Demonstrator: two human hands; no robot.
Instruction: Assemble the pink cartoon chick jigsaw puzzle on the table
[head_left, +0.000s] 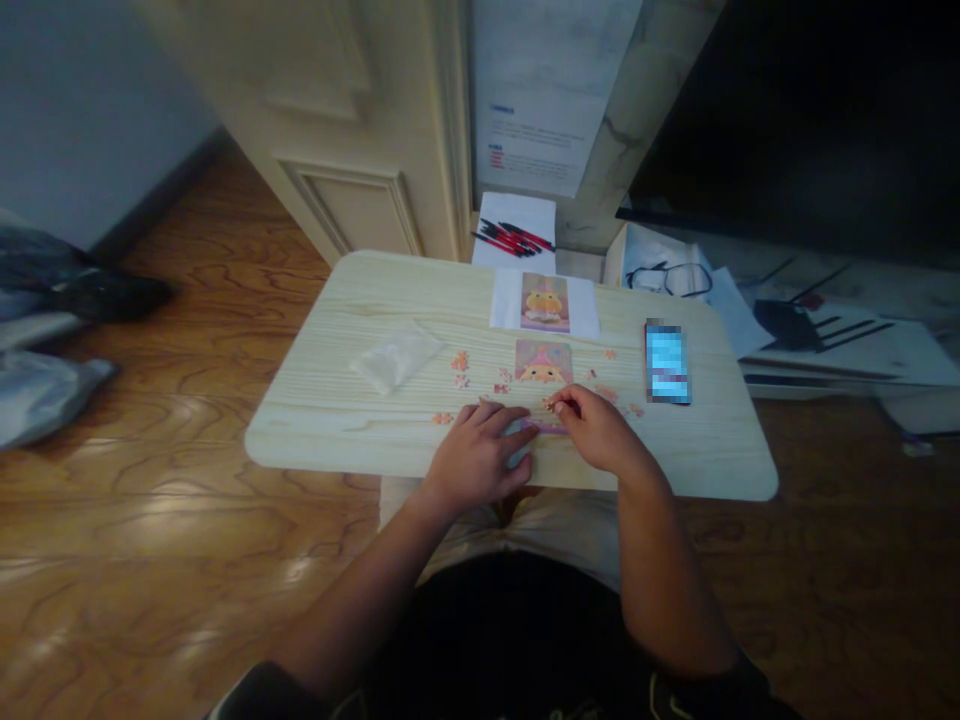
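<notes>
A partly assembled jigsaw puzzle [541,352] lies on the pale wooden table in front of me, with a purple strip at its near edge. My right hand [602,430] pinches a small puzzle piece [550,404] over the puzzle's lower part. My left hand [480,452] rests palm down with fingers spread, its fingertips at the left of the purple strip. Loose orange pieces [460,360] and pink pieces [501,388] are scattered left of the puzzle, and several more lie to the right. Beyond it is a printed reference picture [545,302] on white paper.
A clear plastic bag [397,358] lies on the table's left side. A phone [667,362] is at the right. Behind the table are red and black pens [514,238] on paper and a white box [660,262] with glasses.
</notes>
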